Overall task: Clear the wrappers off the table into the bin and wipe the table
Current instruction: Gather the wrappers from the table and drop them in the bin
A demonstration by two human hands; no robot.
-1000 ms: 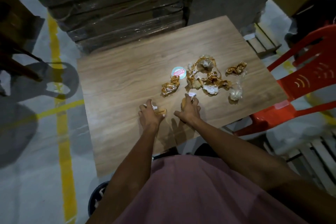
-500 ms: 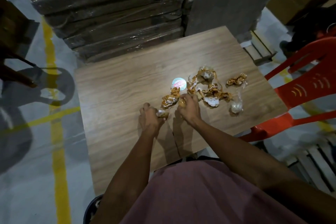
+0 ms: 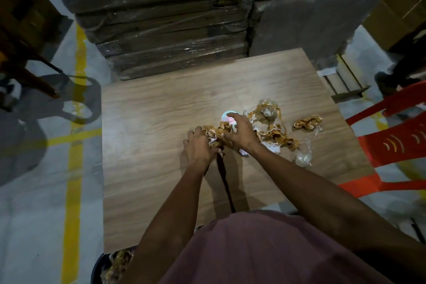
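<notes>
1. Gathering crinkled wrappers, the left hand (image 3: 198,147) sits on the wood-grain table (image 3: 147,168) with its fingers curled round a crumpled golden-brown bunch (image 3: 216,132).
2. The right hand (image 3: 239,132) arches over the same bunch from the other side, fingers bent and spread, fingertips touching a round, flat pale-blue and pink lid (image 3: 227,116).
3. Whether the right hand pinches anything firmly cannot be told; the bunch lies pressed between both hands.
4. More wrappers remain on the laminate right of the hands: a glossy twisted heap (image 3: 274,131) with white patches, a separate small golden wad (image 3: 307,122) towards the far right edge, and a clear, crumpled plastic piece (image 3: 303,157) nearer the person.
5. A dark round bin (image 3: 98,270) stands on the floor below the table's near edge, shiny brown wrappers showing inside.
6. Beyond the table stand flat cardboard stacks (image 3: 166,30) under stretched film; a red plastic chair (image 3: 396,140) with a slotted back is on the right.
7. Yellow painted lines (image 3: 73,168) cross the grey concrete floor.
</notes>
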